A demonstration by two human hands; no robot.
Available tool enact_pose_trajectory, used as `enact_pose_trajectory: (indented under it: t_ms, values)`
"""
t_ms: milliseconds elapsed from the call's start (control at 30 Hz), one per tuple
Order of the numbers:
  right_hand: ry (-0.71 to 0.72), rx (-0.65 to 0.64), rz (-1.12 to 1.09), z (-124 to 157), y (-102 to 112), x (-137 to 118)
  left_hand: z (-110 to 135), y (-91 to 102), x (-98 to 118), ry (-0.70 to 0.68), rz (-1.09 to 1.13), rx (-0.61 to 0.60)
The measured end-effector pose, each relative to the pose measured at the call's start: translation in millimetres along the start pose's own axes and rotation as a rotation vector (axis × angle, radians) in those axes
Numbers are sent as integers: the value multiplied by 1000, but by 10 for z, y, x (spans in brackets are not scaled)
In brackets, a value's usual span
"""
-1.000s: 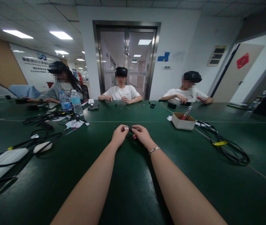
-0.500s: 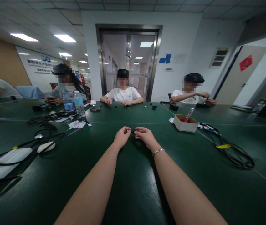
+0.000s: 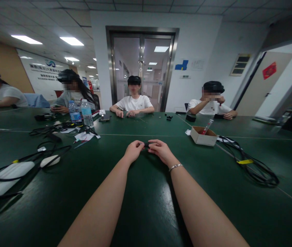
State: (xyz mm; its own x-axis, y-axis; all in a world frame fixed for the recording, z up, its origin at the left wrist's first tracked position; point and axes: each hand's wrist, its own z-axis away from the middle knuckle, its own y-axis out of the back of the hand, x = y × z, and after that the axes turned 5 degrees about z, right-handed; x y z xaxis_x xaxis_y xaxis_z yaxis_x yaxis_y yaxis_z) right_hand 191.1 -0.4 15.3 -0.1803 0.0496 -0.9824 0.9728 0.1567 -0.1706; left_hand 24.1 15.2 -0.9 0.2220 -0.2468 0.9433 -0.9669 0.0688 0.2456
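Where both hands (image 3: pixel 148 149) meet, small dark part (image 3: pixel 146 145).

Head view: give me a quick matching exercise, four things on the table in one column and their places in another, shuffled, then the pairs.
Things:
1. small dark part
2. cardboard box
3. water bottles
4. coiled black cable

Places:
A. far left, in front of a seated person with long hair
B. pinched between the left hand and the right hand
C. right of the hands, with a red-tipped tool standing in it
D. right side of the green table, bound with a yellow tag

Pairs: 1-B, 2-C, 3-A, 4-D
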Motion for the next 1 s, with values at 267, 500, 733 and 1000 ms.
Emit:
enact_pose_trajectory:
  t_ms: [267,500,733,1000]
  values:
    - [-11,-24,-21,11,22,-11,34,29,44,-19,-127,-15]
    - [-27,-51,-64,40,17,-33,65,45,100,-12,-125,-30]
    - [-45,-90,-74,71,24,-64,116,63,207,54,-230,-3]
    - [-76,-45,-42,46,-5,-53,151,43,232,37,-285,21]
